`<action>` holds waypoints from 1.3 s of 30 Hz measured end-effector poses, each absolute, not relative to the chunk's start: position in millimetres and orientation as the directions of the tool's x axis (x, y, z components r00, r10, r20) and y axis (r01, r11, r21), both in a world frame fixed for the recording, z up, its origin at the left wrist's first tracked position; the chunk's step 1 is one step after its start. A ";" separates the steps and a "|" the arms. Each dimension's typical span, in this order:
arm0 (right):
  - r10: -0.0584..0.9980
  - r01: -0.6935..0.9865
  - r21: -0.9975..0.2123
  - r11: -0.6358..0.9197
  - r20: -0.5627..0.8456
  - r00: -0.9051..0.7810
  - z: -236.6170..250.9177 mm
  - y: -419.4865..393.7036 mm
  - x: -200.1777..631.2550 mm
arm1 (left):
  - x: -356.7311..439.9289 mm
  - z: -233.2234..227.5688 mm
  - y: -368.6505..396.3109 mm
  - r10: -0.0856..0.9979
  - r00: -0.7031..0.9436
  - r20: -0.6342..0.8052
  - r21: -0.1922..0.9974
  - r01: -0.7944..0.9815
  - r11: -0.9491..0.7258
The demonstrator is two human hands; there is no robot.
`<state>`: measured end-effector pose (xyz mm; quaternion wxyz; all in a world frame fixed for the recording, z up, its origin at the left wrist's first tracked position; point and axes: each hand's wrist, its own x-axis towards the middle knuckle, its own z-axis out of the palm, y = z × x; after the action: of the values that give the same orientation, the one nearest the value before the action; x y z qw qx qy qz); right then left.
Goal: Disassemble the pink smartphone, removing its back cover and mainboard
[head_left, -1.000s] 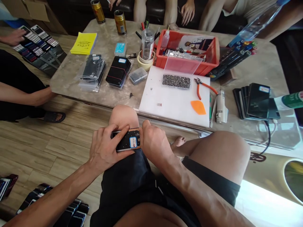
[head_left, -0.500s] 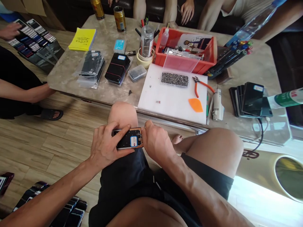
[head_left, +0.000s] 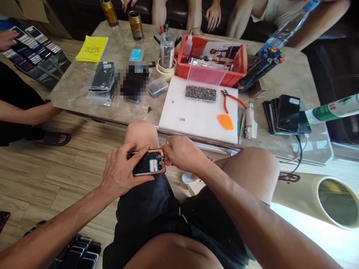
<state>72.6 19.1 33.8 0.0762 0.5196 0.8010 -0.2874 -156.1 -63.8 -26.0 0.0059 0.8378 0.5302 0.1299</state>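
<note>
Above my lap is a smartphone (head_left: 145, 163) lying sideways, its black inner frame with copper-coloured edges facing up and a blue-bordered white label stuck on it. My left hand (head_left: 119, 170) grips it from the left, thumb and fingers along its long edges. My right hand (head_left: 181, 151) is closed at the phone's right end, its fingertips against the edge. What those fingers hold, if anything, is hidden. Beyond my knees, a white foam mat (head_left: 196, 121) on the table bears a box of small screws (head_left: 201, 93), orange-handled cutters (head_left: 226, 101) and an orange pick (head_left: 225, 121).
Behind the mat stands a red bin (head_left: 213, 71) of tools. Stacked phones (head_left: 287, 112) sit at right, bagged phones (head_left: 102, 78) at left, near a yellow pad (head_left: 92, 48). More phones (head_left: 81, 252) lie on the floor lower left. Other people sit around the table.
My right hand has turned and shifted slightly at the phone's right end, showing more of that edge. My left hand keeps its hold. The whole view has shifted a little.
</note>
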 end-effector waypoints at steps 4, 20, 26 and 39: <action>0.818 0.888 -0.289 0.359 -0.361 -0.448 29.8 11.3 66.9 | -151.8 -24.4 -63.8 0.900 0.375 0.222 0.129 0.904 -0.408; 0.855 0.945 -0.290 0.151 -0.442 -0.272 24.9 -20.7 66.5 | -140.8 -20.7 -68.3 0.938 0.320 0.131 0.106 0.937 -0.334; 0.871 0.942 -0.312 0.126 -0.419 -0.255 24.4 -24.2 67.3 | -140.5 -21.3 -68.9 0.931 0.327 0.165 0.101 0.933 -0.346; 0.931 0.581 -0.792 -0.185 -0.331 -0.156 -0.1 -64.9 73.8 | -145.1 -23.8 -73.4 0.882 0.334 0.332 0.148 0.905 -0.398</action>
<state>73.8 -64.9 -0.1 -0.1918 0.6208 0.6089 -0.4551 -145.1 -73.4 -23.8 -0.0313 0.8161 0.5476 0.1822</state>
